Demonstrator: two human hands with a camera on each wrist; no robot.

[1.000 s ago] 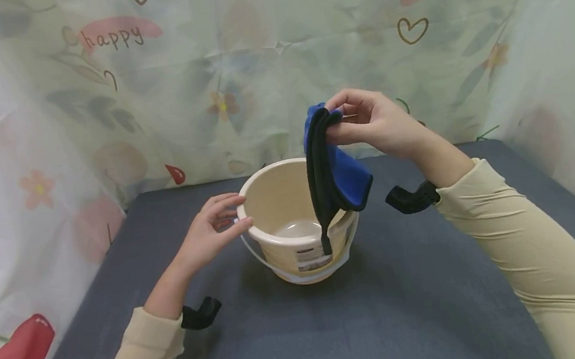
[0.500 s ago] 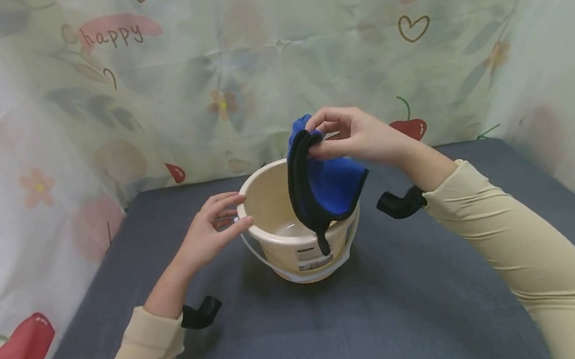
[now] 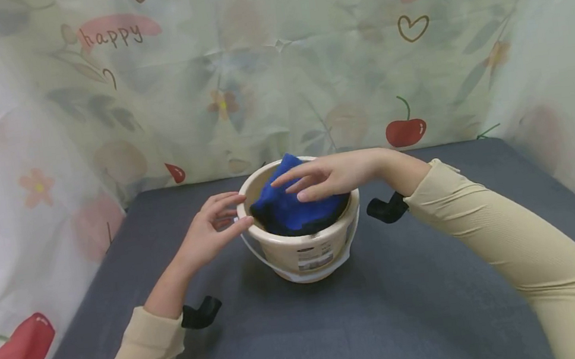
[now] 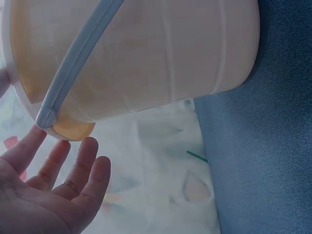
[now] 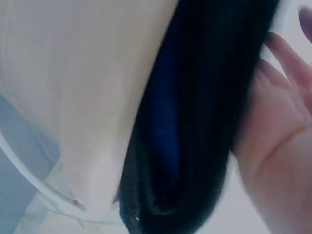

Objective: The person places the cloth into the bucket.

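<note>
A cream plastic bucket (image 3: 280,252) stands upright on the dark grey table. My left hand (image 3: 212,227) touches its left rim with fingertips and thumb spread apart; in the left wrist view the fingers (image 4: 87,156) lie loosely beside the rim, near one end of the white handle (image 4: 78,58). Bunched in the bucket's mouth is a blue cloth (image 3: 282,207) with black edging, one corner poking above the back rim. Over it my right hand (image 3: 337,172) hovers palm down with loosely extended fingers. The right wrist view shows the dark edging (image 5: 204,122) up close, beside the palm.
A printed curtain (image 3: 276,85) hangs behind the table, with more of it along both sides. A black wrist mount (image 3: 201,313) juts from the left cuff, and another black mount (image 3: 388,208) from the right one.
My right hand has brought the hanging cloth left and down into the bucket and let go of it. My left hand has stayed at the rim.
</note>
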